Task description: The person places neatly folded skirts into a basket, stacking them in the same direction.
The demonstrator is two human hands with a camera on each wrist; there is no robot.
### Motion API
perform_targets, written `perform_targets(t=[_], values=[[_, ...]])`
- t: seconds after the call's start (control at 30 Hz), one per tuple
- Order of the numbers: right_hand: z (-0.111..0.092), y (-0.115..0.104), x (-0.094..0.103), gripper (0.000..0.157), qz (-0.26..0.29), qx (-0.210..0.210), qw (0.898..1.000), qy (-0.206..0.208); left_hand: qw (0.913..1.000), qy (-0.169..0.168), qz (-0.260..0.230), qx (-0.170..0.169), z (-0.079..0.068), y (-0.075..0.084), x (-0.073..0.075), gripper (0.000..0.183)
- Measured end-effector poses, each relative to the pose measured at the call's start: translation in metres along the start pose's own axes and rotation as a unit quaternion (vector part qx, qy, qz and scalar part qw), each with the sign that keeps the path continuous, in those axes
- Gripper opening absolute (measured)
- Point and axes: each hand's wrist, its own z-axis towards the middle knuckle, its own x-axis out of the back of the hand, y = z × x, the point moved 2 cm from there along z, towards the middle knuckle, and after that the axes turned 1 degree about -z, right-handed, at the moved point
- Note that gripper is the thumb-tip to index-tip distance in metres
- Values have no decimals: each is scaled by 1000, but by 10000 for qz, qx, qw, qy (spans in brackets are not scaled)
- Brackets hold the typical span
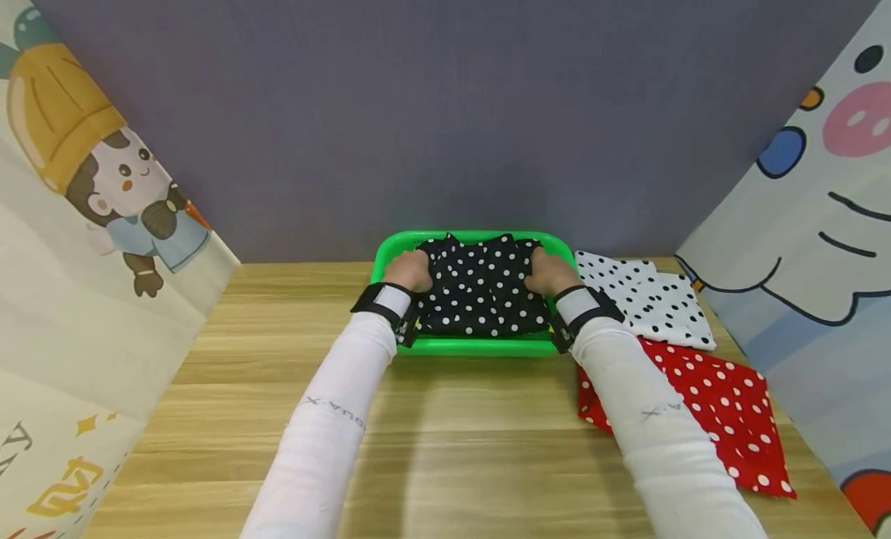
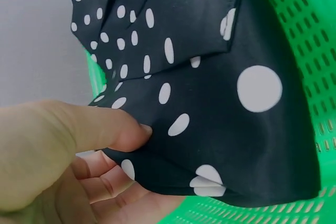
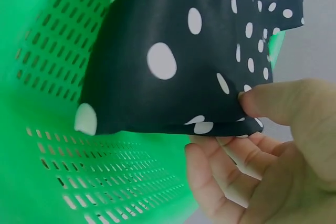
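White sleeves (image 1: 316,438) stretch forward over the bench (image 1: 452,454), ending in two hands just inside the left and right ends of a green perforated plastic basket (image 1: 480,347). Between them is a black cloth with white polka dots (image 1: 480,288), folded in layers, its long axis running left to right from hand to hand; each hand is at its own side edge, so neither is nearer. Both grips are narrow: the left hand (image 1: 409,271) pinches its edge, thumb above and fingers beneath, and the right hand (image 1: 551,273) mirrors that. The cloth sits within the basket's outline, its far corners overlapping the far rim; whether its underside rests on the basket floor cannot be told, since the cloth hides most of that floor. Fingers are hard to make out from the head view. To the right, the right forearm covers part of a red polka-dot cloth (image 1: 731,400), and a white black-dotted cloth (image 1: 661,307) is partly hidden behind the wrist strap (image 1: 607,303).
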Motion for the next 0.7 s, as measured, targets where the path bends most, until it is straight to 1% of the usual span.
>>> perform_targets(t=[0.17,0.3,0.5,0.7], values=[[1,-1,-1,59,-166,-149,9994,-266,9995,-305,41,4,7,3,-5,38],[2,-2,-3,60,-244,-200,9987,-397,9991,-414,-9,-23,10,5,-8,33],[4,-5,-9,57,204,-257,9942,-1024,9986,-515,29,-75,13,7,-11,22],[5,0,-13,54,617,-319,9876,-1405,9987,-504,44,25,14,6,-12,24]])
